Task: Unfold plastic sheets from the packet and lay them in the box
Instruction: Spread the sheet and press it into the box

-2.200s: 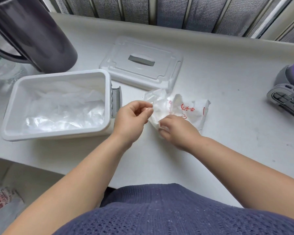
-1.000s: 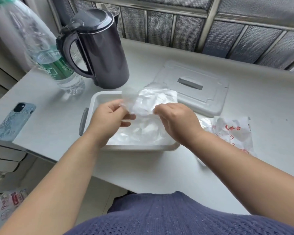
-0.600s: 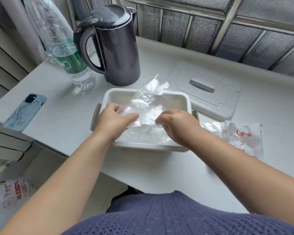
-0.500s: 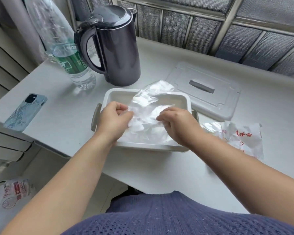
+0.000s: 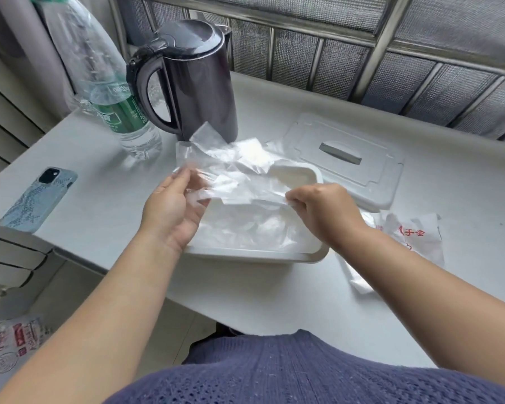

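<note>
The white box (image 5: 315, 256) sits on the table (image 5: 99, 205), crumpled sheets (image 5: 254, 228) inside. The plastic sheet (image 5: 239, 176) is held spread above it: judged light, limp, clingy, easily torn; grip opposite edges. Left hand (image 5: 172, 211) and right hand (image 5: 321, 211) each pinch one edge.

So on the table (image 5: 274, 301): one kettle (image 5: 196, 83) at 11 o'clock, one water bottle (image 5: 111, 94), one phone (image 5: 38, 199) at 9, one box (image 5: 260, 255), one lid (image 5: 344, 167) at 1, and one packet (image 5: 411, 237) at 3. There's one plastic sheet (image 5: 231, 167) held up. The ones in the box are too crumpled to count.
</note>
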